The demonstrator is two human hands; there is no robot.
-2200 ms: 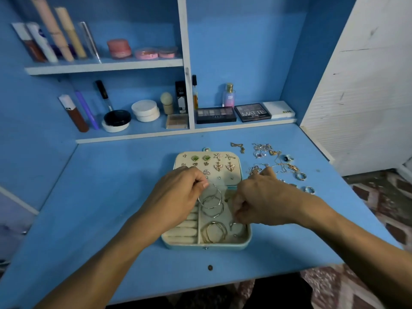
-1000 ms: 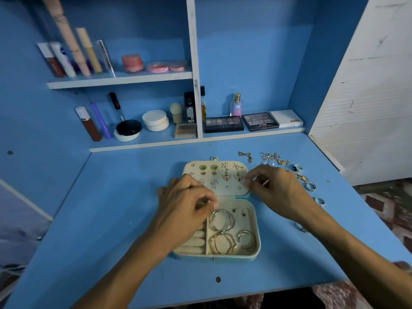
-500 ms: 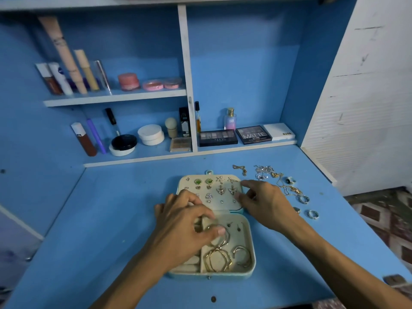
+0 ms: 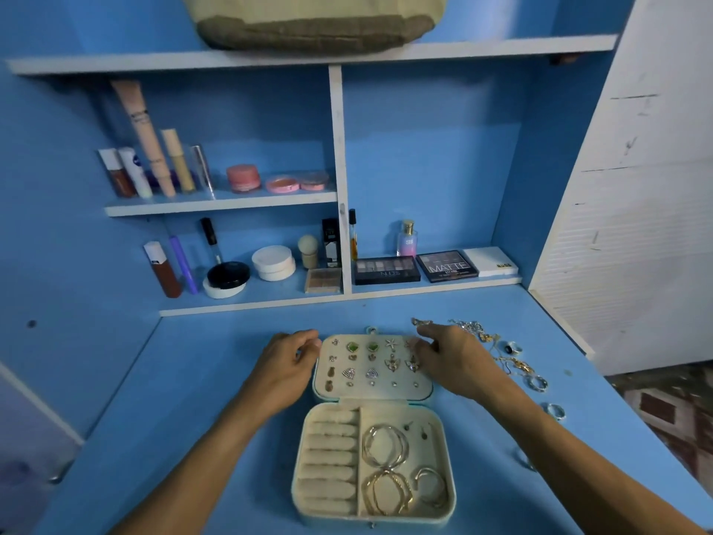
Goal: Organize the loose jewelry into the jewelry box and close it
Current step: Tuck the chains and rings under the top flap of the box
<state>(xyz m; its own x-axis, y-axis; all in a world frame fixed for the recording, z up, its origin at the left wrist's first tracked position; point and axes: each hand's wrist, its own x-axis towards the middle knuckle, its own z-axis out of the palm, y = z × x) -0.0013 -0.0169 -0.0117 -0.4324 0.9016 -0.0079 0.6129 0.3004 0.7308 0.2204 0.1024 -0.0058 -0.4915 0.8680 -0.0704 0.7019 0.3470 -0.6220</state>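
The cream jewelry box (image 4: 301,484) lies open on the blue desk. Its lid (image 4: 372,391) lies flat at the far side, studded with several earrings. The near half holds hoop bracelets (image 4: 386,446) on the right and ring rolls (image 4: 332,457) on the left. My left hand (image 4: 287,366) rests at the lid's left edge, fingers curled and apart. My right hand (image 4: 451,361) touches the lid's right edge, fingers spread. Neither hand holds anything that I can see. Loose chains (image 4: 474,330) and rings (image 4: 538,383) lie right of the box.
A low shelf (image 4: 347,297) behind the desk carries makeup palettes (image 4: 386,270), compacts, bottles and tubes. A higher shelf holds more cosmetics, and a bag (image 4: 316,21) sits on top. A white wall panel (image 4: 636,225) borders the desk on the right.
Both hands left the near half of the box and moved outward to the two sides of the lid. The view tilted up, showing the top shelf.
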